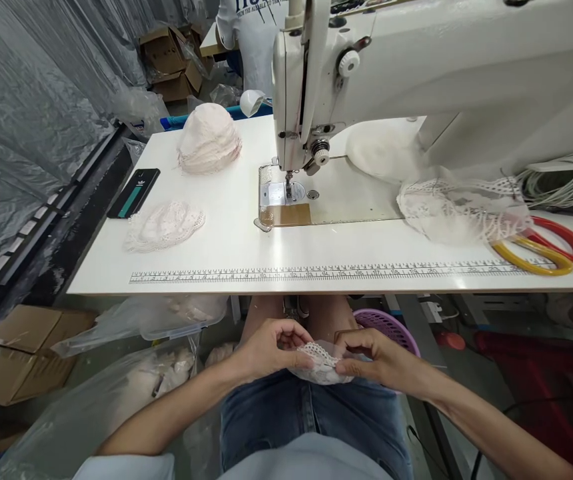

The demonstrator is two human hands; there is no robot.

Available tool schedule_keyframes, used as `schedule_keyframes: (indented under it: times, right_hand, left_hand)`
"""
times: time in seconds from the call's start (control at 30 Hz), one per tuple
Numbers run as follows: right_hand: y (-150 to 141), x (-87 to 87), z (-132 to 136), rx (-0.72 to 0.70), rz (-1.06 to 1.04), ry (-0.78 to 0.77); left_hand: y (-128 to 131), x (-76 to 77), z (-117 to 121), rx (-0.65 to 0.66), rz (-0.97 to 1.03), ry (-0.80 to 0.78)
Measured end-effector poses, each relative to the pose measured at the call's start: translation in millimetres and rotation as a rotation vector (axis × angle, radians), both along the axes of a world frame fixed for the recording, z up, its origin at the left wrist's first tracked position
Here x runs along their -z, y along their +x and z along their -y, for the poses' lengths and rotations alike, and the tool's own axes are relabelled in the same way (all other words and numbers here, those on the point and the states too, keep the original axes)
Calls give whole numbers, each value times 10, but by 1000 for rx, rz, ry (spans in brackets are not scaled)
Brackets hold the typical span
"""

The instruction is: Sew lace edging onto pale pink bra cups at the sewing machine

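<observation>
Over my lap, below the table's front edge, a small piece of white lace fabric is stretched between my two hands. My left hand pinches its left side between thumb and fingers. Its right side is gripped by my right hand, thumb toward the lace. The fabric's underside is hidden. On the table ahead stands a white sewing machine, its needle area apart from both hands. A flat lace piece lies at the table's left, in front of a stack of pale pink cups.
A dark phone lies by the left edge. At right, scissors with red and yellow handles lie partly under white lace. A printed ruler runs along the front. A purple basket stands below; a person sits beyond.
</observation>
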State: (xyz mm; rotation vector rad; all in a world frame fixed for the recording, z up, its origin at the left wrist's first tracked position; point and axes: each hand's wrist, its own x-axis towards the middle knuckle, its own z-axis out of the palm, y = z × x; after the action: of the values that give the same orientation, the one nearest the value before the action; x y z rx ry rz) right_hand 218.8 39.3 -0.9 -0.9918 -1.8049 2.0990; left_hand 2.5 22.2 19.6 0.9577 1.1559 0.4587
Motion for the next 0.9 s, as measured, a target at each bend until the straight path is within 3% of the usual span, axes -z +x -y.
schedule_keyframes:
  times: [0.37, 0.6, 0.9]
  right_hand:
    - [-11, 72, 21, -69, 37, 77]
    - [-131, 63, 36, 75, 24, 63]
    - [-58, 43, 30, 63, 64, 118]
  left_hand:
    - [8, 54, 10, 137, -148, 174]
    - [-26, 32, 43, 152, -192, 242]
    - [-24, 61, 73, 134, -227, 277]
